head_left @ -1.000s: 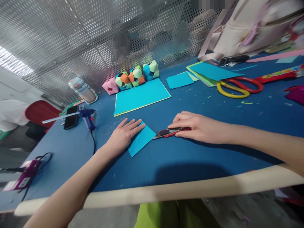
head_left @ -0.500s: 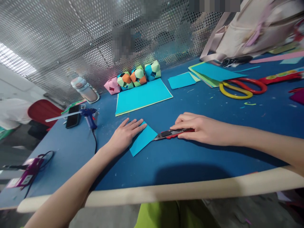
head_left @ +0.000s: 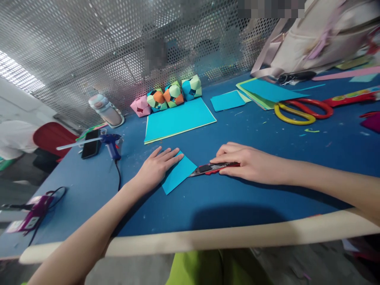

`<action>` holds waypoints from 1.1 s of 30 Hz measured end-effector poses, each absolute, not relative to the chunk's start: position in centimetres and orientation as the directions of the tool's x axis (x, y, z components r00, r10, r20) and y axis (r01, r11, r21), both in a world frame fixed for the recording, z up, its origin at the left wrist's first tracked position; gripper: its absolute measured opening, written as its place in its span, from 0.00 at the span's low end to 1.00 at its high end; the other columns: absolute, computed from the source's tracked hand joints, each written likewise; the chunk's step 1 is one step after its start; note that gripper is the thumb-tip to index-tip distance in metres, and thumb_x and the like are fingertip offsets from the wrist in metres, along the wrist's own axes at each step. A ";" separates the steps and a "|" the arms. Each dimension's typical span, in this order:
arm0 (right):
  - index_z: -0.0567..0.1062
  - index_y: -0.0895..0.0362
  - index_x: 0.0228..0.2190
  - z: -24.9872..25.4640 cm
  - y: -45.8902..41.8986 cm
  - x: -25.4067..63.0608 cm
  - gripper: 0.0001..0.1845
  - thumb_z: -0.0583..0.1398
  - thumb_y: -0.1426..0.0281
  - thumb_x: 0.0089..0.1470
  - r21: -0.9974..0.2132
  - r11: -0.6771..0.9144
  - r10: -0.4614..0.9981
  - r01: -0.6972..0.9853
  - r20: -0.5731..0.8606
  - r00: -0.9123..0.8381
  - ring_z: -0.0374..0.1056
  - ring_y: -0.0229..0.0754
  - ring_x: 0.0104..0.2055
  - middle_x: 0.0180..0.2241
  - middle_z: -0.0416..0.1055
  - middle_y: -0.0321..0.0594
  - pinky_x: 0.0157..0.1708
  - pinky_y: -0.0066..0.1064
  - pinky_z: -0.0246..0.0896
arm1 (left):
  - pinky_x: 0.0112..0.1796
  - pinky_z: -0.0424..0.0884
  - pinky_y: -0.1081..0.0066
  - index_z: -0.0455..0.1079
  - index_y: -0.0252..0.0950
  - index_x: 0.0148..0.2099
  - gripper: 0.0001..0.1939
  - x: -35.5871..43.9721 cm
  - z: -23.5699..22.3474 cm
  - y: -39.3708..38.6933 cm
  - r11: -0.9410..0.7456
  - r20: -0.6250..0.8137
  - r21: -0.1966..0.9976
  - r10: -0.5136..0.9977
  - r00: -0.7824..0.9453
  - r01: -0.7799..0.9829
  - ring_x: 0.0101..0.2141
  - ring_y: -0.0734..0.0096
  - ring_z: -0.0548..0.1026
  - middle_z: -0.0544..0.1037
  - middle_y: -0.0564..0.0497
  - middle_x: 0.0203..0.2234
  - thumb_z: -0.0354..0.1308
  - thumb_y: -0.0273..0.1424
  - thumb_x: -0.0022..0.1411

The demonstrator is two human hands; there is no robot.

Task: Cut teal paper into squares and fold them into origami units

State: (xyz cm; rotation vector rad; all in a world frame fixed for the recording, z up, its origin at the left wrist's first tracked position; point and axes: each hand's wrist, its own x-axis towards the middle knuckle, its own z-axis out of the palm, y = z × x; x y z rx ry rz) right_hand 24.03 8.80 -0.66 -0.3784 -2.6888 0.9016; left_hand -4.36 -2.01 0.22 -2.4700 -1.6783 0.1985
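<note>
My left hand (head_left: 156, 168) lies flat with fingers spread, pressing on a small folded-looking piece of blue paper (head_left: 179, 174). Part of the paper is hidden under the palm and fingers. My right hand (head_left: 245, 162) is closed around a red and black utility knife (head_left: 209, 169). The knife lies low over the table, its blade pointing left, with the tip at the paper's right edge. Whether the blade is inside a fold, I cannot tell.
Blue sheets (head_left: 181, 120) lie ahead, before several folded paper balls (head_left: 173, 95). A glue gun (head_left: 112, 145), phone (head_left: 90, 144), bottle (head_left: 106, 111) and purple power strip (head_left: 37, 213) are on the left. Scissors (head_left: 297, 114), more paper (head_left: 267, 91) and a bag (head_left: 314, 43) are on the right.
My right hand and the knife have shifted slightly left, the blade tip moving along the paper's right edge. My left hand stays in place on the paper.
</note>
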 end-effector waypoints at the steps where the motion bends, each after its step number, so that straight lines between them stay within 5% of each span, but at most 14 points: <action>1: 0.75 0.56 0.48 -0.7 8.7 24.0 0.19 0.54 0.64 0.60 -0.619 0.770 0.336 0.158 0.181 -0.924 0.62 0.47 0.45 0.40 0.70 0.46 0.45 0.40 0.59 | 0.59 0.57 0.49 0.59 0.40 0.63 0.25 -4.4 0.2 -2.0 -0.366 -0.023 -0.199 0.929 0.369 0.909 0.60 0.58 0.63 0.63 0.46 0.62 0.38 0.23 0.68; 33: 0.76 0.56 0.48 -0.8 7.5 23.0 0.19 0.54 0.63 0.60 -0.618 0.774 0.318 0.140 0.187 -0.930 0.62 0.48 0.45 0.39 0.70 0.47 0.45 0.41 0.60 | 0.59 0.58 0.50 0.61 0.40 0.63 0.27 -4.3 -0.1 -1.9 -0.364 -0.020 -0.234 0.929 0.369 0.902 0.59 0.58 0.64 0.64 0.45 0.61 0.38 0.19 0.65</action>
